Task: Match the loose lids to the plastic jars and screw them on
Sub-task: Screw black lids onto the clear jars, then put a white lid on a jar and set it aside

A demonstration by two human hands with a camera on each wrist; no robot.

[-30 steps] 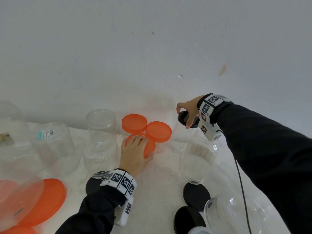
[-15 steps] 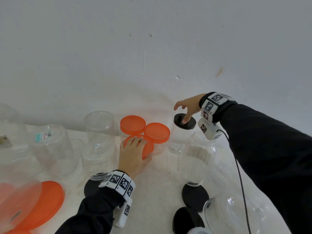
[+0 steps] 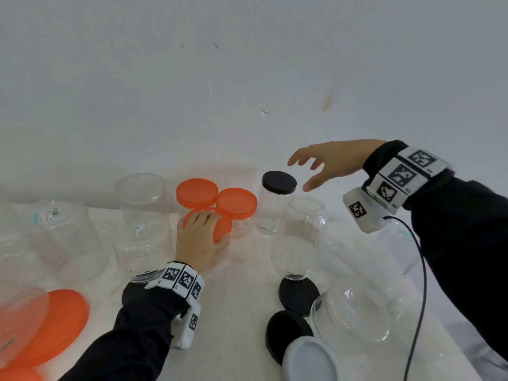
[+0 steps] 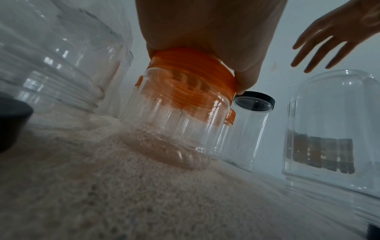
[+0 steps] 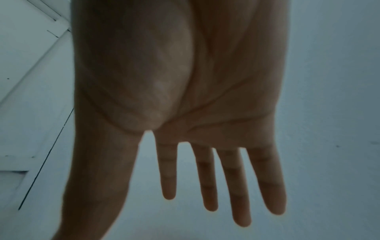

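Note:
My left hand (image 3: 202,235) (image 4: 205,32) lies over the orange lid (image 3: 224,226) (image 4: 191,76) of a small clear jar (image 4: 174,129), fingers on top and thumb curled round the rim. Behind it stand two more jars with orange lids (image 3: 197,191) (image 3: 237,202). To their right a slim clear jar (image 3: 270,213) (image 4: 244,134) wears a black lid (image 3: 279,182) (image 4: 255,99). My right hand (image 3: 321,165) (image 5: 205,186) hovers just right of and above that lid, fingers spread and straight, holding nothing.
Several lidless clear jars stand around: one upturned (image 3: 299,237) on a black lid (image 3: 298,296), one lying at the right (image 3: 354,312), others at the left (image 3: 140,215). Loose lids lie near the front: black (image 3: 286,331), white (image 3: 310,361), large orange (image 3: 57,323). The wall is close behind.
My right hand set the black lid on the slim jar, then let go and lifted away to the right with fingers spread. The left hand stayed on the orange lid.

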